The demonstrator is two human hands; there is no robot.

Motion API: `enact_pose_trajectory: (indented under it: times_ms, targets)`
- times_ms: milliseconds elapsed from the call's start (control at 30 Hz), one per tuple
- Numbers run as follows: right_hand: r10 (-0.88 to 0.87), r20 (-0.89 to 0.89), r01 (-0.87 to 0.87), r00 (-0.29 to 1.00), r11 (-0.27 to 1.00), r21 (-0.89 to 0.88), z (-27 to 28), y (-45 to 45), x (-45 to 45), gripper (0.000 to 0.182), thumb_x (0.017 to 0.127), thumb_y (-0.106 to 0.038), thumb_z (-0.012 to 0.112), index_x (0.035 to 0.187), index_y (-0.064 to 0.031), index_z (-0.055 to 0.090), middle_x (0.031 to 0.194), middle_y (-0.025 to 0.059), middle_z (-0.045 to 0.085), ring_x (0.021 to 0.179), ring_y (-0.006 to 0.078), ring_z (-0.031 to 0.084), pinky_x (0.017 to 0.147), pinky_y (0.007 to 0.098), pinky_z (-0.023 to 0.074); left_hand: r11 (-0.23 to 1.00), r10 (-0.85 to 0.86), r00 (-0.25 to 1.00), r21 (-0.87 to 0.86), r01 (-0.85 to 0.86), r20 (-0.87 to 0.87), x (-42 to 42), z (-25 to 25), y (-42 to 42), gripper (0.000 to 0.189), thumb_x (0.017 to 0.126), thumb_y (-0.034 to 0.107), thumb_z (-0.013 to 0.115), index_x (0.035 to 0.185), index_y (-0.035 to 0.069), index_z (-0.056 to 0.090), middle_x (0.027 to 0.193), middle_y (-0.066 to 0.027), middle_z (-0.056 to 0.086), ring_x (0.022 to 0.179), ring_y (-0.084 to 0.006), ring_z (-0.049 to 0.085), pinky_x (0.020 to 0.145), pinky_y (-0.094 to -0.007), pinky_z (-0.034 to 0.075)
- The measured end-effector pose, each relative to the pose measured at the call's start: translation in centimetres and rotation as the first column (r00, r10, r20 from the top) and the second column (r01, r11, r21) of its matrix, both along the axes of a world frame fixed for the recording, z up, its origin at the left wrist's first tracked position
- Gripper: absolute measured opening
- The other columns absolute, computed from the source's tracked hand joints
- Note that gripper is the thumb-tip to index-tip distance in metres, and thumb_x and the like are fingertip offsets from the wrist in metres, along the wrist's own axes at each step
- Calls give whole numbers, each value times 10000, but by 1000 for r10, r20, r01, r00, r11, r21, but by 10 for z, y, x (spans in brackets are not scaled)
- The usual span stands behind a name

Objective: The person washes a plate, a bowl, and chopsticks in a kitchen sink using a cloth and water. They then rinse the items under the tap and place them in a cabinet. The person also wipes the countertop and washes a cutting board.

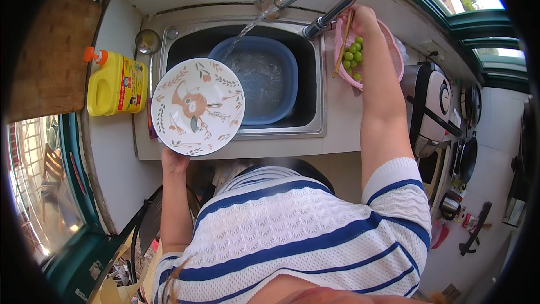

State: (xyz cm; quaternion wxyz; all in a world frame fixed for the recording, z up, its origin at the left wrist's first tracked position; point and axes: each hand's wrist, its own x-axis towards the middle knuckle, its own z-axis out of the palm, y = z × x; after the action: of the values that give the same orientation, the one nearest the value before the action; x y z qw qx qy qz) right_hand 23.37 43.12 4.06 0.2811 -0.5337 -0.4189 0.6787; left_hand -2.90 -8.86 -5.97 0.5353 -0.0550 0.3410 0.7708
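My left hand [174,161] grips the near rim of a white ceramic dish [198,107] painted with an animal's head, leaves and sprigs. The dish overlaps the left front of the sink. My right hand [362,18] holds wooden chopsticks [344,48], which point down toward me. That hand is beside the chrome faucet [317,28]; whether its fingers touch the lever is hidden. Running water [249,27] falls from the spout into a blue plastic basin [291,80], which holds rippling water. Below my right hand, green grapes [353,55] lie in a pink plastic basket [392,65].
The basin sits in a stainless steel sink [321,105]. Left of it are a steel ladle [148,42] and a yellow detergent jug [116,84] with an orange pump. A wooden board [52,55] stands at far left. A rice cooker [432,97] is right of the basket.
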Motion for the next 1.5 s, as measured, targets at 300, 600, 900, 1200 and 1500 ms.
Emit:
enact_pose_trajectory:
  times_ms: [300,600,900,1200,1500]
  targets:
    - [-109,-405,205,908,958,200,38,-147,-4,153,902,-117,397,939,10,475,791,102,535,775,249,584,664,367,529,998,14,999,60,-16,33,19,14,10,548,759,213,592,1240,23,408,1243,-92,472,1142,-264,449,961,-433,363]
    - [326,443,-533,835,678,506,26,-259,-69,256,797,-268,619,803,-25,539,618,-6,466,569,73,432,513,217,368,975,-223,974,2,223,-35,1,40,35,668,684,236,667,1268,78,386,1265,-85,443,1143,-289,435,929,-490,374]
    - [562,200,-577,803,816,21,-58,-263,-103,253,786,-183,601,976,-34,525,819,60,579,664,108,533,510,284,412,981,-179,706,-179,75,-685,-17,111,90,714,608,-12,511,1277,66,275,1150,-146,440,1018,-281,478,834,-385,446]
    - [415,-401,-551,817,768,-327,-84,-304,-132,232,770,-75,622,993,-60,559,807,43,596,647,114,575,509,219,449,970,-160,-172,-122,-211,-972,-19,154,96,744,539,63,573,1244,64,335,1152,-194,395,1057,-329,348,943,-399,281]
    - [411,-329,-506,850,810,-296,-51,-321,-101,186,786,-104,608,947,-48,534,759,32,562,612,94,515,441,201,362,981,-194,750,-119,153,-633,-32,112,80,734,567,-24,529,1265,57,316,1157,-106,444,1064,-229,451,909,-326,376]
